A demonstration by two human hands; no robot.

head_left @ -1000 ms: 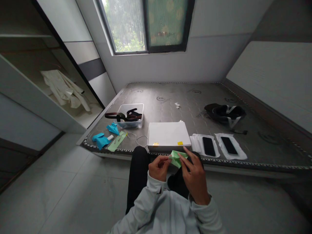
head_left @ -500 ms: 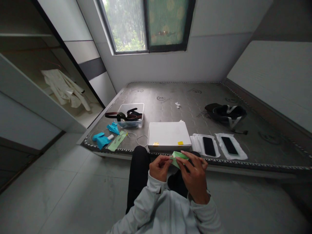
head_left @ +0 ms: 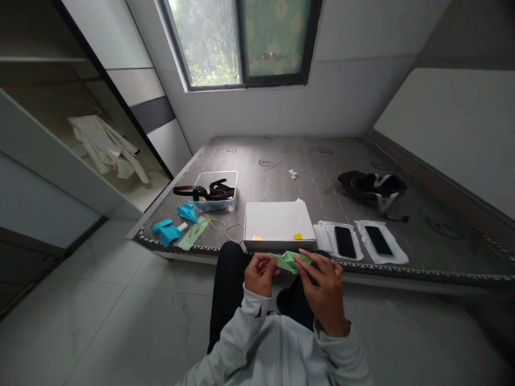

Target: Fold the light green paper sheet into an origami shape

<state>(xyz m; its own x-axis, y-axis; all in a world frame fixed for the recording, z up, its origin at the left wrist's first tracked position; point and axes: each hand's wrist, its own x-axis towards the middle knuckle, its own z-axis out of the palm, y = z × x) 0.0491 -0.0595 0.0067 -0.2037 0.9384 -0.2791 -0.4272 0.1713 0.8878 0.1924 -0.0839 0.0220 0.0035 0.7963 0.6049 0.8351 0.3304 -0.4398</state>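
Observation:
A small folded piece of green paper (head_left: 288, 260) is held between my two hands, just in front of the white box and above my knees. My left hand (head_left: 260, 274) pinches its left end between thumb and fingers. On the other side, my right hand (head_left: 323, 287) grips the right part, its fingers lying over the top of the folds. Part of the paper is hidden behind the right fingers. The white box (head_left: 279, 221) with yellow tape bits lies flat on the mattress (head_left: 265, 185) right beyond my hands.
To the left are a clear plastic box (head_left: 217, 205) with belts (head_left: 219, 188), blue folded papers (head_left: 169, 234) and a green paper strip (head_left: 195, 234). Two phones (head_left: 345, 241) on white wrapping and a dark cap (head_left: 372, 185) lie to the right. A white garment (head_left: 108, 145) rests in the wardrobe.
My left hand has shifted slightly up and left, drawing out the left end of the green paper. The paper looks wider and flatter. My right hand keeps its hold.

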